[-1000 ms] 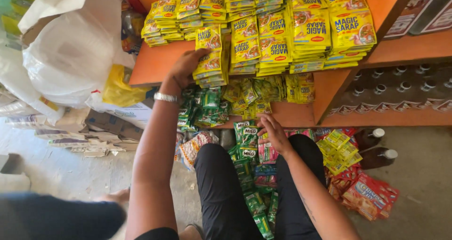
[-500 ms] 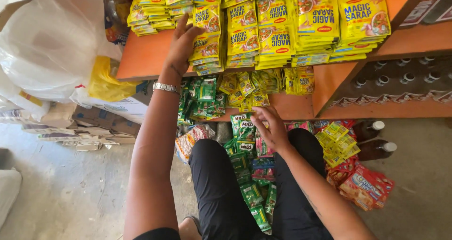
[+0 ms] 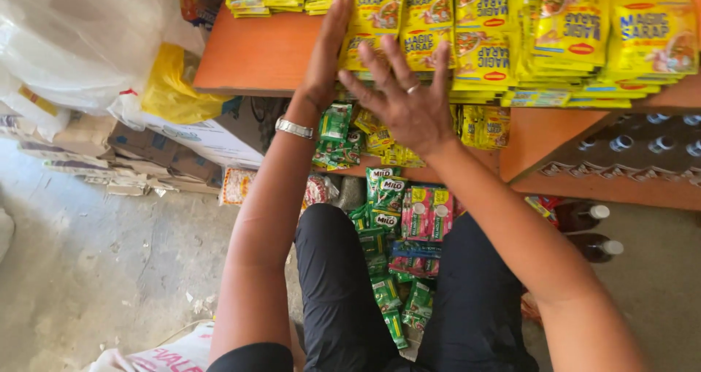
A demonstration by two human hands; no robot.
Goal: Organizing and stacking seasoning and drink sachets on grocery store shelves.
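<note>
Head view, shelf: an orange wooden shelf (image 3: 255,54) runs across the top, its left front corner bare, with a lower orange board (image 3: 540,135) stepping down to the right.
Floor: grey concrete floor (image 3: 95,270) fills the lower left.
Bags: a big white plastic bag (image 3: 80,36) and a yellow bag (image 3: 171,87) sit just off the shelf's left edge, above flattened cardboard (image 3: 131,160).
Sachet stacks: rows of yellow seasoning sachets (image 3: 555,36) cover the shelf from its middle to its right edge, overlapping in stacks along the front edge.
Lap: strips of green drink sachets (image 3: 383,219) and pink sachets (image 3: 423,215) hang between the person's black-trousered knees, below the shelf's front edge.
Bottles: dark bottles with white caps (image 3: 591,229) lie on the floor at the right.
Left hand (image 3: 328,51): flat and open, fingers straight, pressed against the leftmost yellow stack at the shelf's front edge; gripping nothing. A silver wristwatch (image 3: 294,128) is on that wrist.
Right hand (image 3: 409,98): fingers spread wide, palm down, hovering just in front of the same stack; whether it touches cannot be told. A ring (image 3: 413,89) is on one finger.
</note>
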